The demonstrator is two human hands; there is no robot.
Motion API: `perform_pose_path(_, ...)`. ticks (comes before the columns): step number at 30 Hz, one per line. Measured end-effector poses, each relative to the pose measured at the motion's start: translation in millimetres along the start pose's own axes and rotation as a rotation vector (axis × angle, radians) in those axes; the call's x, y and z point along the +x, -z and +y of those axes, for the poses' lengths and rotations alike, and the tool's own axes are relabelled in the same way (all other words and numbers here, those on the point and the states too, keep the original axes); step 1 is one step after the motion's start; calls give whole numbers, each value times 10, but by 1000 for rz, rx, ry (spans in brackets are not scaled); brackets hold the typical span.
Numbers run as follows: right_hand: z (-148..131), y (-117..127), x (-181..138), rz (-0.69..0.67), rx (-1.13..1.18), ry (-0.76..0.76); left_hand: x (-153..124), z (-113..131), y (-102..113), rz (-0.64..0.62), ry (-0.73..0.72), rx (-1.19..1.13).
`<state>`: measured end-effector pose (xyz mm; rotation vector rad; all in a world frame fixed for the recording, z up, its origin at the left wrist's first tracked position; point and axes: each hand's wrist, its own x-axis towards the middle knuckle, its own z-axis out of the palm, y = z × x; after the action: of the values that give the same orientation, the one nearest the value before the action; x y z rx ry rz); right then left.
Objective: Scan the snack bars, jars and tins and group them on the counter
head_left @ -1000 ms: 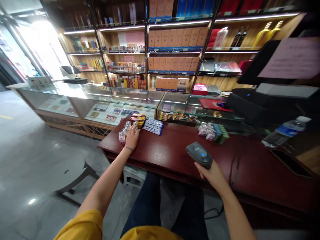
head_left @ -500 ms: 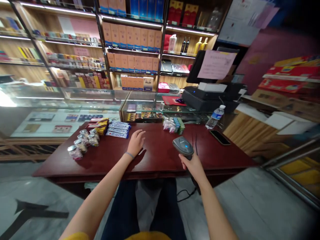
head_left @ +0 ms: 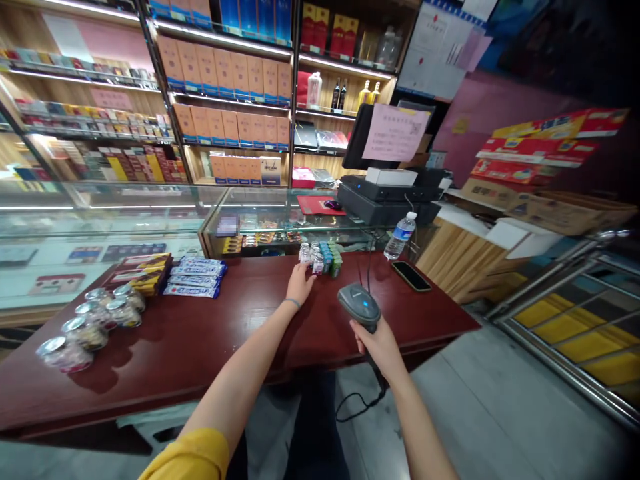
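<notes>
My right hand (head_left: 379, 340) is wrapped around the handle of a dark grey barcode scanner (head_left: 359, 303), held above the right part of the table with its blue light lit. My left hand (head_left: 300, 285) reaches to a group of small containers at the far edge, fingers apart, its fingertips at the white and pink ones (head_left: 317, 262). Whether they touch is hard to make out. Blue and green small containers (head_left: 334, 260) stand just right of these. Far to the left are several clear jars with silver lids (head_left: 91, 319), blue-and-white packets (head_left: 195, 276) and brown-and-yellow packs (head_left: 145, 272).
Toward the table's right end are a water bottle (head_left: 401, 236) and a phone (head_left: 411, 275). Behind the dark red table (head_left: 240, 347) stand a glass display case (head_left: 260, 200) and a monitor (head_left: 357, 140). A metal rack (head_left: 565, 333) is at right; the scanner's cable (head_left: 363, 402) hangs down.
My left hand has moved right and forward to the small containers. The view has swung, so the table's contents sit differently in it. The scanner stays in my right hand.
</notes>
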<state>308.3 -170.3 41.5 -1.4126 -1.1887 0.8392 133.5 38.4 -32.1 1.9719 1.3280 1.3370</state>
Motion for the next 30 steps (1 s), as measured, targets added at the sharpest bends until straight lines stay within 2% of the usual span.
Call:
perform_pose_path(3, 44, 17, 12, 5, -16, 2, 126, 27, -213, 56, 164, -68)
perform_pose_path(6, 100, 33, 31, 19, -16, -7, 197, 29, -337, 83, 256, -102)
perform_pose_path(17, 93, -30, 67, 46, 14, -49, 256, 58, -402, 33, 325, -11)
perform_pose_path(24, 14, -71, 6, 28, -28, -33, 54, 113, -208, 34, 283, -77)
perform_pose_path(27, -14, -124, -25, 14, -34, -19, -90, 63, -12, 66, 311, -194)
perform_pose_path(30, -34, -223, -56, -27, -39, 1, -245, -8, 298, 89, 351, -450)
